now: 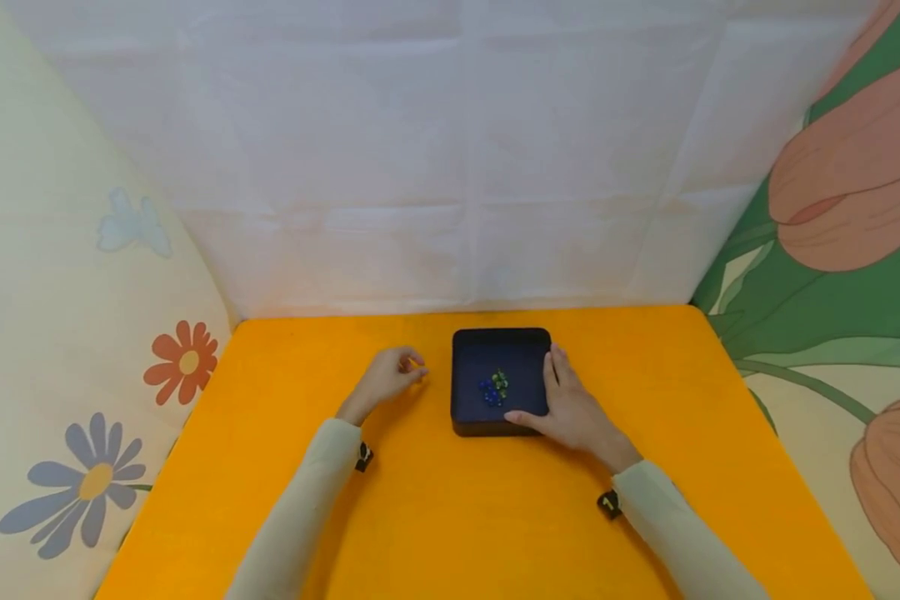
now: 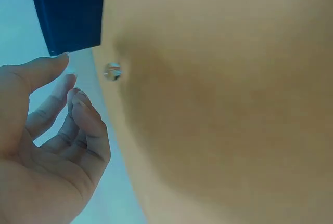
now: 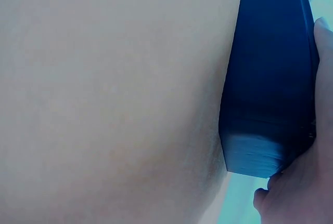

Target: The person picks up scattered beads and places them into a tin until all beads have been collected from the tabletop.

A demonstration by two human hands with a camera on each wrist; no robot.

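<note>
A square dark tray [image 1: 465, 427] with raised walls stands on the orange table, with several blue marbles [image 1: 490, 393] and green marbles [image 1: 500, 382] clustered on its floor. My right hand [image 1: 573, 412] holds the tray's near right corner, its thumb along the front rim and its fingers against the right wall. Left of the tray, my left hand [image 1: 385, 379] hovers low over the table with loosely bent fingers. In the left wrist view, a clear glass marble [image 2: 112, 71] lies on the table just beyond the fingertips; thumb and index finger are apart.
An orange cloth [image 1: 525, 533] covers the table. A white creased sheet [image 1: 390, 167] hangs behind its back edge. Flower-printed cloths hang at the left [image 1: 52, 333] and right [image 1: 832, 367] sides.
</note>
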